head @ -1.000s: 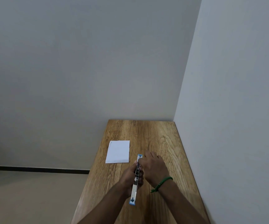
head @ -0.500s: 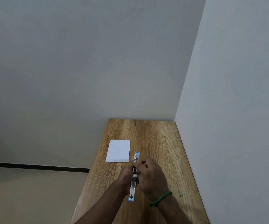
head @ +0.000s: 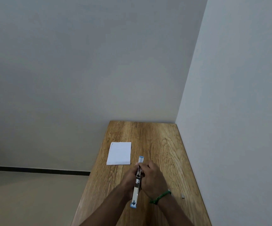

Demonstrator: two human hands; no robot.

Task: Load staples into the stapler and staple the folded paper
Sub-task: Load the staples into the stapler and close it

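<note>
Both of my forearms reach in from the bottom edge and meet over the middle of the wooden table [head: 161, 144]. My left hand [head: 129, 178] wraps the opened stapler [head: 136, 190] from the left, fingers curled round its body. My right hand [head: 153, 176] closes over the front part from the right, fingertips pinched at the metal magazine; whether a staple strip sits between them I cannot tell. Stapler lies lengthwise, blue end near me, other blue tip poking out beyond the knuckles. Green band [head: 160, 196] on the right wrist. Count: one stapler, one folded paper [head: 119, 153] flat on the table, just left of and beyond the hands, and one small grey block [head: 183, 196], probably staples, near the right edge.
</note>
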